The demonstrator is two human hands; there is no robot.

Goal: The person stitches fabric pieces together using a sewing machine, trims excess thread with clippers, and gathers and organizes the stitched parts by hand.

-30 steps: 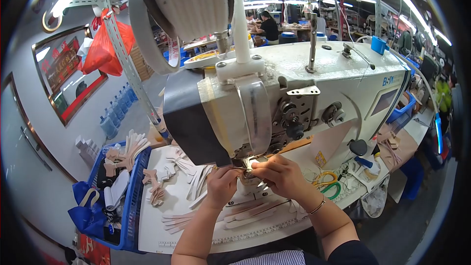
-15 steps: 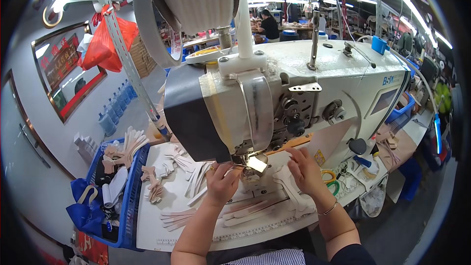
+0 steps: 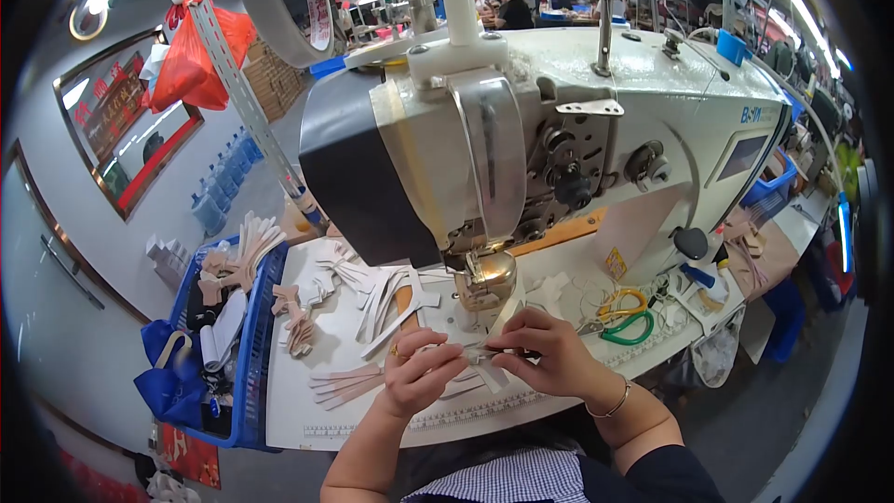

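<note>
My left hand [image 3: 421, 374] and my right hand [image 3: 548, 356] meet in front of the sewing machine [image 3: 503, 158], low over its bed. Both have their fingertips closed on a small pale strip piece [image 3: 477, 354], mostly covered by the fingers. A pale strip [image 3: 508, 309] runs from behind my right hand toward the needle area [image 3: 484, 270]. Flat pinkish strips [image 3: 346, 386] lie on the bed left of my left hand. Beyond them, white cut pieces [image 3: 382, 303] spread out, some Y-shaped.
A ruler tape [image 3: 447, 417] runs along the front edge. Left stands a blue basket [image 3: 250, 382] full of cut pieces and cloth. Yellow and green-handled scissors [image 3: 628, 328] lie right, among loose thread. A large tape roll [image 3: 279, 9] hangs above the machine head.
Both hands have drawn back from the needle toward the front edge and come together on the pale piece. My right hand has closed its fingers. The camera view has shifted slightly.
</note>
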